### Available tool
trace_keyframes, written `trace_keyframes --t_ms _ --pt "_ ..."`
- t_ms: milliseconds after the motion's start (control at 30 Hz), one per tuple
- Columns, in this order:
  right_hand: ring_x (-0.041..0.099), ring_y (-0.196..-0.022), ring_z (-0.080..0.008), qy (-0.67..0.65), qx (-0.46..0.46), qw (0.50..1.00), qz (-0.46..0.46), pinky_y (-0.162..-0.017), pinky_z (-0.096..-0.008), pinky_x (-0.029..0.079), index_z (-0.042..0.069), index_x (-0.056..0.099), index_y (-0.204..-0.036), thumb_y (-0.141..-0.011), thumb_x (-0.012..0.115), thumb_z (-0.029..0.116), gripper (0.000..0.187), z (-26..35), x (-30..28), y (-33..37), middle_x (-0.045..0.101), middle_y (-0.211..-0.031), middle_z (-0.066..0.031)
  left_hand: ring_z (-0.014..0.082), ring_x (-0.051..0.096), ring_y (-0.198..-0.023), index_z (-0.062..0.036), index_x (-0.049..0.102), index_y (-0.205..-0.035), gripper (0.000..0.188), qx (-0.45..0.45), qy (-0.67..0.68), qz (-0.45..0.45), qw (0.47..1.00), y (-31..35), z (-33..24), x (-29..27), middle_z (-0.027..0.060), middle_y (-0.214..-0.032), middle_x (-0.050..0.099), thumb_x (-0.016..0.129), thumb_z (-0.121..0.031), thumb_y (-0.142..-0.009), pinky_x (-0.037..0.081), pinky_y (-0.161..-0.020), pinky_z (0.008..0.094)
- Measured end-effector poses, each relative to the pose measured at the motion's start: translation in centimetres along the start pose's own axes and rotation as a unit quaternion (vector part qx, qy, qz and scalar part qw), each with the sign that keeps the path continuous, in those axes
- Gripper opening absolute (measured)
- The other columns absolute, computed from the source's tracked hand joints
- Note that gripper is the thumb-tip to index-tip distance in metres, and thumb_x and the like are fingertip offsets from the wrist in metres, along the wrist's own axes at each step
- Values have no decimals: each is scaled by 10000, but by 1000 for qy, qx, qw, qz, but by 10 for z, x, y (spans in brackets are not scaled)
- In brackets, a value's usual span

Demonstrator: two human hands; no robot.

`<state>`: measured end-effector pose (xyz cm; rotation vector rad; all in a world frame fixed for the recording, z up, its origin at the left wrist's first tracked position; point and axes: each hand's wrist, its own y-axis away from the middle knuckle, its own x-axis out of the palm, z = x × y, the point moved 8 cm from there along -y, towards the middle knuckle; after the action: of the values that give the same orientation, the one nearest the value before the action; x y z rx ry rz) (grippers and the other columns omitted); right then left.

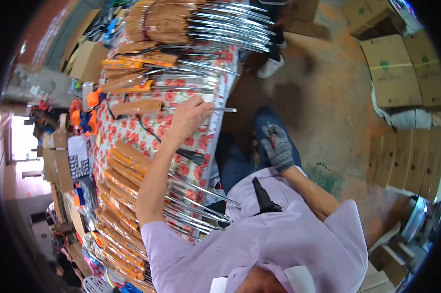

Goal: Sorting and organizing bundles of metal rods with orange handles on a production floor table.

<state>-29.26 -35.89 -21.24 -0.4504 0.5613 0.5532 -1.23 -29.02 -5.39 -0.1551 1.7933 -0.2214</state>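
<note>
L hand (195,111) on 1 rod (226,110); R hand (277,147), 1 gry glove (282,159).

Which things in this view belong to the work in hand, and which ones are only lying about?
Seem to belong:
brown-sleeved rod, held in the left hand
similar sleeved rods on the table
flower-patterned tablecloth beneath them

Seem only lying about:
cardboard boxes on the right
orange and blue items past the table's left edge

Passage over the tablecloth (127,131) lies between wrapped bundles (120,184), crossed by the left forearm (158,171).
</note>
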Motion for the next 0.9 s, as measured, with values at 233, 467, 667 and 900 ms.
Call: trace_keyframes --t_ms 233,467,667,900 --pt "585 -1227 -354 -105 38 994 -7 -1060 -413 462 80 638 -1323 -914 732 207 438 30 -6 -15 606 -1330 -161 239 657 -749 -62 733 -1031 172 8 190 4 982 -26 -88 1 71 -844 660 778 -71 -866 522 -654 335" --pt "579 -1231 -366 -145 67 987 6 -1063 -419 459 77 636 -1323 -919 732 217 438 25 -9 -12 600 -1331 -173 210 637 -704 -24 728 -1040 151 -37 266 40 962 -34 -102 12 77 -825 669 760 -69 -899 502 -635 306" --pt "578 -1224 -382 -126 43 991 -26 -1054 -423 463 54 622 -1328 -920 736 229 458 32 -17 -13 595 -1323 -194 204 628 -698 -18 736 -1038 142 -51 301 64 950 -34 -104 22 75 -826 674 754 -87 -915 497 -633 307" --pt "590 -1197 -406 -157 55 986 -29 -1034 -427 475 32 584 -1354 -919 739 226 501 28 -13 -8 589 -1316 -214 216 627 -692 -25 730 -1058 155 -38 292 46 954 -32 -108 20 83 -806 662 749 -94 -920 496 -630 317"
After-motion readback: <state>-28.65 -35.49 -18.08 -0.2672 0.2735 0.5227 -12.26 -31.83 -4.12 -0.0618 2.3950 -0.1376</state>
